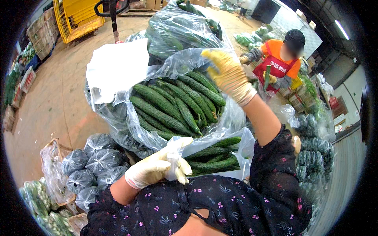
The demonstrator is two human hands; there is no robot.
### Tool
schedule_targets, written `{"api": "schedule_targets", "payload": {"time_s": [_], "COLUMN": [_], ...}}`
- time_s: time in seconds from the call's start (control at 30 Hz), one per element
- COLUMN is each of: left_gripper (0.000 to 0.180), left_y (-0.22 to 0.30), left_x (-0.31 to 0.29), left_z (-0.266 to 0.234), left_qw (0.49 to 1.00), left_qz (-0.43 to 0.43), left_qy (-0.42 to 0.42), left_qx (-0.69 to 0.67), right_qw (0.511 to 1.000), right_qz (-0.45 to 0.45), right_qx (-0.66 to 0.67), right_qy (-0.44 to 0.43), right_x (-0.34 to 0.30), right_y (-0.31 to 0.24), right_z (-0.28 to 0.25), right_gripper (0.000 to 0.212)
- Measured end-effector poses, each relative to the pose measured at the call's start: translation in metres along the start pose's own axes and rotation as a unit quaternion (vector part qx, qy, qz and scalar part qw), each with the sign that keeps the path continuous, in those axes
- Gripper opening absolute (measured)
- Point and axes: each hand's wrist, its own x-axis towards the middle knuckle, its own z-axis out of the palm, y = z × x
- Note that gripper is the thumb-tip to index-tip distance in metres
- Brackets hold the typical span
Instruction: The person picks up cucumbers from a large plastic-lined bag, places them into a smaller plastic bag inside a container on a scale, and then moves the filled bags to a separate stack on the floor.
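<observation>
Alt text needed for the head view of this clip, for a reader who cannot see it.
A person's gloved left hand grips the rim of a small clear bag of cucumbers, while the gloved right hand reaches to the far edge of a large open bag of cucumbers. Nearby, a co-worker in an orange shirt and red apron holds a cucumber.

This is a big vegetable market or packing hall. Clear plastic bags [173,74] full of cucumbers [165,106] sit in piles. Crates [39,35] of greens line the bare concrete floor [59,98]. A yellow cart [76,17] stands by. Another person in a red apron [273,67] sorts vegetables.
</observation>
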Motion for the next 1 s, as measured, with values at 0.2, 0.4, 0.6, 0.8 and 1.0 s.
{"api": "schedule_targets", "payload": {"time_s": [0.2,0.4,0.6,0.8,1.0], "left_gripper": [0.101,0.101,0.100,0.100,0.099], "left_y": [0.002,0.005,0.003,0.007,0.009], "left_x": [0.006,-0.002,-0.003,0.000,0.003], "left_z": [0.011,0.007,-0.005,-0.009,-0.010], "left_qw": [1.000,0.999,0.999,0.999,0.999], "left_qz": [-0.011,-0.013,-0.011,-0.018,-0.028], "left_qy": [-0.009,0.007,-0.010,-0.026,-0.041], "left_qx": [0.023,0.031,0.030,0.024,0.007], "right_qw": [0.873,0.826,0.667,0.635,0.707], "right_qz": [0.364,0.400,0.470,0.519,0.495], "right_qx": [0.045,0.128,0.501,0.528,0.444], "right_qy": [-0.323,-0.376,-0.288,-0.221,-0.241], "right_x": [-0.066,-0.089,-0.052,-0.059,-0.079], "right_y": [0.056,0.071,0.058,0.076,0.070], "right_z": [0.077,0.086,0.039,0.039,0.070], "right_gripper": [0.088,0.102,0.042,0.037,0.043]}}
